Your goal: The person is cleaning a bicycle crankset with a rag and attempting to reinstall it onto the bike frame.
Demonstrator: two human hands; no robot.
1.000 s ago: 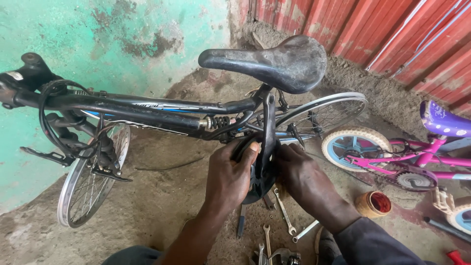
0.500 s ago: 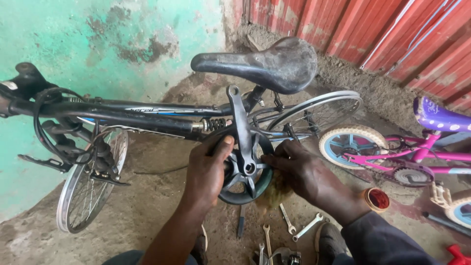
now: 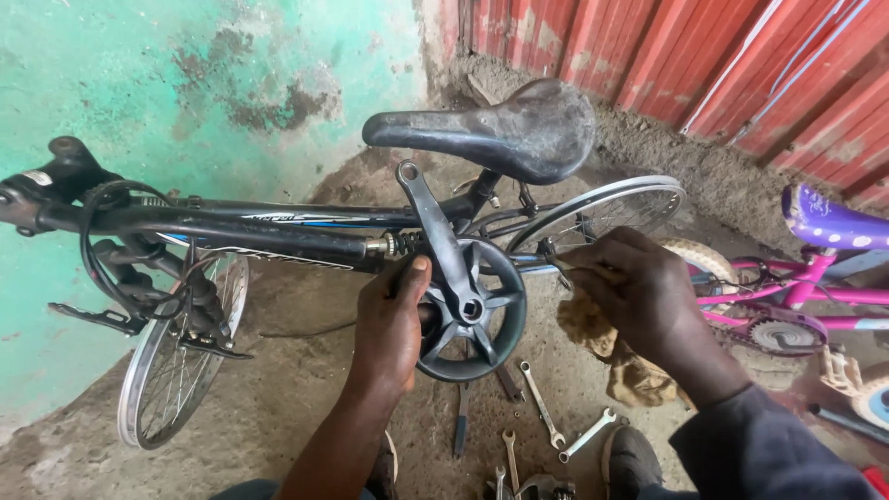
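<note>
A black bicycle (image 3: 278, 227) stands across the view with its black saddle (image 3: 519, 130) at the upper middle. My left hand (image 3: 394, 324) grips the bike by the black chainring guard (image 3: 477, 319), thumb up beside the crank arm (image 3: 433, 227), which points up and left. My right hand (image 3: 639, 292) is to the right of the chainring, fingers pinched near the chainstay, holding a dirty tan rag (image 3: 607, 347) that hangs below it. The rear wheel (image 3: 602, 208) shows behind my right hand.
Several wrenches (image 3: 542, 407) lie on the dirt floor below the crank. The front wheel (image 3: 171, 361) is at lower left. A pink and purple child's bicycle (image 3: 796, 296) lies at right. A green wall is behind, a red corrugated wall at upper right.
The crank arm has swung from near upright to point up and left. My right hand has drawn off the chainring to the right with the rag; the view has shifted slightly.
</note>
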